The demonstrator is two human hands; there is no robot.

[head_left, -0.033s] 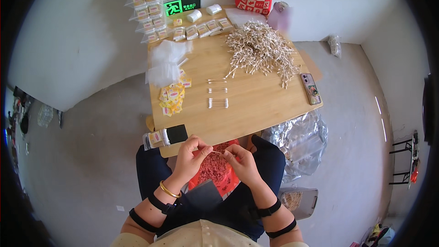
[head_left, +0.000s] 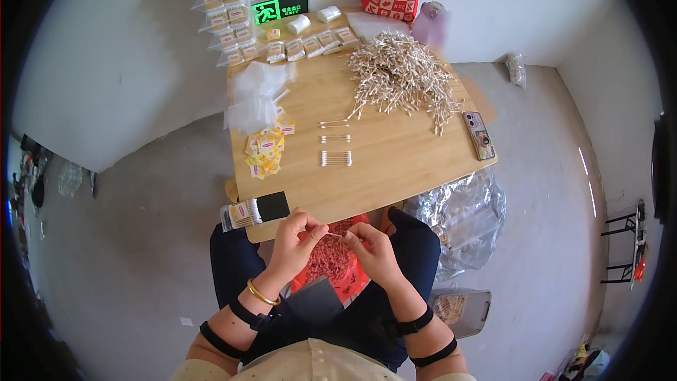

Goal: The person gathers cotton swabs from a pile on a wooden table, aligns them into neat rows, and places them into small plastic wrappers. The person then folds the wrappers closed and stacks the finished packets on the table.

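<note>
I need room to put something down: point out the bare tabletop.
The widest bare tabletop lies between the swab rows and phone, below the swab pile in the picture. A narrower strip separates those rows from the yellow cards. Crowded: the far edge, with filled packets.

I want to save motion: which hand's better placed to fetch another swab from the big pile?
Probably the right hand: the swab pile lies toward its side, farther from the left hand. Both pinch a thin swab.
</note>
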